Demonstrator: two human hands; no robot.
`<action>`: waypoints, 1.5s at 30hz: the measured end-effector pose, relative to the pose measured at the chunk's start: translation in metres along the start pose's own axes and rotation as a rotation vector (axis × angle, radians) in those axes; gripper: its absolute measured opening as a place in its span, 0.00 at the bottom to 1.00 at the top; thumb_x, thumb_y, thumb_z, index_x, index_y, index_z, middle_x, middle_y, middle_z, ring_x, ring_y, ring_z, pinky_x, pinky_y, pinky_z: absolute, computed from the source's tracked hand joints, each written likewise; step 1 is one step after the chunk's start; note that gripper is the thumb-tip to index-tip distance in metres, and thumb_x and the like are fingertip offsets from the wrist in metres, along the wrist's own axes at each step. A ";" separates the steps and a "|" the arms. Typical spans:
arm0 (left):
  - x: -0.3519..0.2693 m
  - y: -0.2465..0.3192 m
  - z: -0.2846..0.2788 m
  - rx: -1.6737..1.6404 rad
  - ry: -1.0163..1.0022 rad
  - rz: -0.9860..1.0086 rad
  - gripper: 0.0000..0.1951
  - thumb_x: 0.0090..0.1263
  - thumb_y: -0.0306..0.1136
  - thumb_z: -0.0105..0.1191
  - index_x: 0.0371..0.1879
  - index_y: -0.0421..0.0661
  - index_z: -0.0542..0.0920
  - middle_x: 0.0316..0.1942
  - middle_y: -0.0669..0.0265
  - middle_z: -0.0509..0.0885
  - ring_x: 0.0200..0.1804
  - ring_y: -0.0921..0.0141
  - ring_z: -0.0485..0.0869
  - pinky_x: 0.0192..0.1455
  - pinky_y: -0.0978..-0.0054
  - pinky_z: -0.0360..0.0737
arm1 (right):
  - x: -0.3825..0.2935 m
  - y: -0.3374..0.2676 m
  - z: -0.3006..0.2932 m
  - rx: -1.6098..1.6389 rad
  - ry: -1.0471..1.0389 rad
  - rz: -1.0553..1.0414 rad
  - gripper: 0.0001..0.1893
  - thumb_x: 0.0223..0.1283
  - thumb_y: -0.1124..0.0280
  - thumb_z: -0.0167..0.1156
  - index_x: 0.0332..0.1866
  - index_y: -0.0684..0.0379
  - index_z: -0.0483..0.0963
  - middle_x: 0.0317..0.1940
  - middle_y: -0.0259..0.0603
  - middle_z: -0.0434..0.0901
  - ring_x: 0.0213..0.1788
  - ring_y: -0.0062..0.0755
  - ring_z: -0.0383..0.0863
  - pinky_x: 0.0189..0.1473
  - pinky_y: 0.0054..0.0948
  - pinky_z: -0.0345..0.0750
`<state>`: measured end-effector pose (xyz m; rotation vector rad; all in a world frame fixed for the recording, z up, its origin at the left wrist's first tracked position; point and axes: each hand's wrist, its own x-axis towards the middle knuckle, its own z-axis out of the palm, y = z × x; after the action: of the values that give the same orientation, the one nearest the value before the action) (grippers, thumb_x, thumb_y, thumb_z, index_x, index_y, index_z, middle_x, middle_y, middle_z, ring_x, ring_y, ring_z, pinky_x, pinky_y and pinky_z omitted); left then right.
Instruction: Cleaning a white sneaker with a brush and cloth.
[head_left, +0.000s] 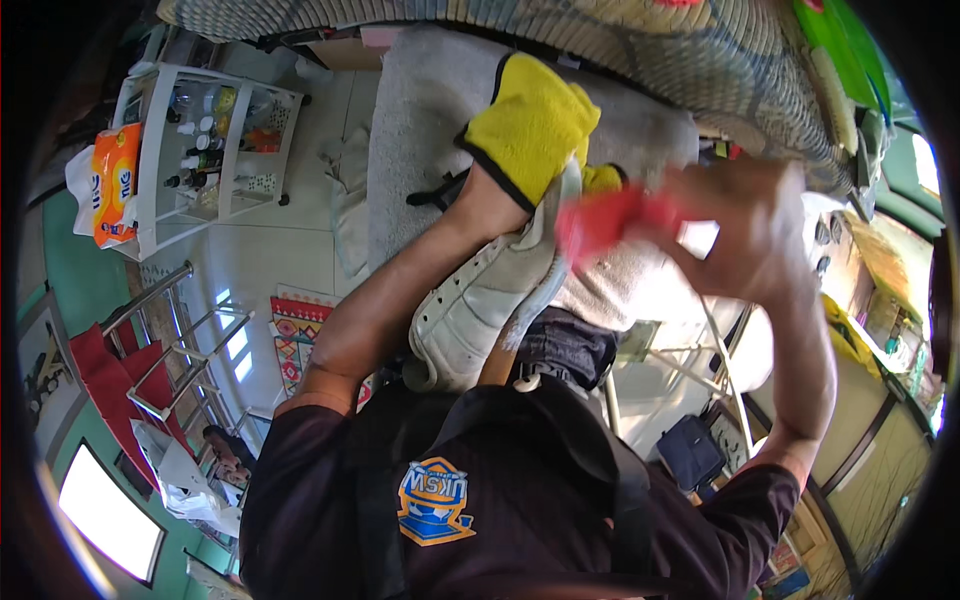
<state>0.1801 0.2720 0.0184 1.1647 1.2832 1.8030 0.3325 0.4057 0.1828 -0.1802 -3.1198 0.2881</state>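
Note:
My left hand (499, 191) is mostly hidden under a yellow cloth covering (529, 124) with black edging. It grips the heel end of a worn white lace-up shoe (487, 300), whose fingers' exact placement is hidden. The shoe is tilted, its laces out, its toe towards my lap and its sole side facing right. Blurred by motion, my right hand (739, 225) holds a red object (615, 221) at the shoe's sole edge; its kind is not clear. A grey towel-like cloth (427, 97) lies beneath and beyond the hands.
A white rolling cart (161, 161) with bottles stands at left, an orange tissue pack (116, 184) on it. Below are a metal rack (187, 360) and a patterned mat (296, 330). A ribbed patterned cover (600, 37) borders the far side. A dark bag (690, 454) is at lower right.

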 end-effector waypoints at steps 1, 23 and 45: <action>-0.002 -0.009 -0.003 0.090 -0.038 0.017 0.14 0.72 0.27 0.53 0.55 0.41 0.80 0.49 0.57 0.84 0.49 0.60 0.83 0.53 0.64 0.79 | -0.003 -0.006 0.000 0.032 -0.055 -0.071 0.21 0.49 0.50 0.77 0.25 0.56 0.76 0.17 0.36 0.79 0.16 0.36 0.78 0.21 0.34 0.72; -0.020 0.022 -0.054 -0.395 -0.165 -0.545 0.18 0.73 0.25 0.56 0.61 0.44 0.81 0.60 0.61 0.83 0.63 0.63 0.80 0.68 0.64 0.74 | 0.016 0.020 0.054 0.714 0.719 -0.204 0.25 0.67 0.45 0.63 0.39 0.63 0.76 0.30 0.40 0.77 0.32 0.35 0.74 0.38 0.34 0.70; -0.022 0.054 -0.012 0.043 -0.279 -0.088 0.14 0.61 0.28 0.62 0.47 0.42 0.81 0.42 0.56 0.83 0.47 0.51 0.82 0.48 0.57 0.78 | 0.071 -0.031 -0.002 0.281 0.623 -0.359 0.13 0.26 0.66 0.62 0.12 0.54 0.63 0.14 0.31 0.63 0.25 0.35 0.68 0.46 0.46 0.66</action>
<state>0.1777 0.2307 0.0617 1.3096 1.1943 1.4957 0.2581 0.3838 0.1896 0.2438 -2.4038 0.5328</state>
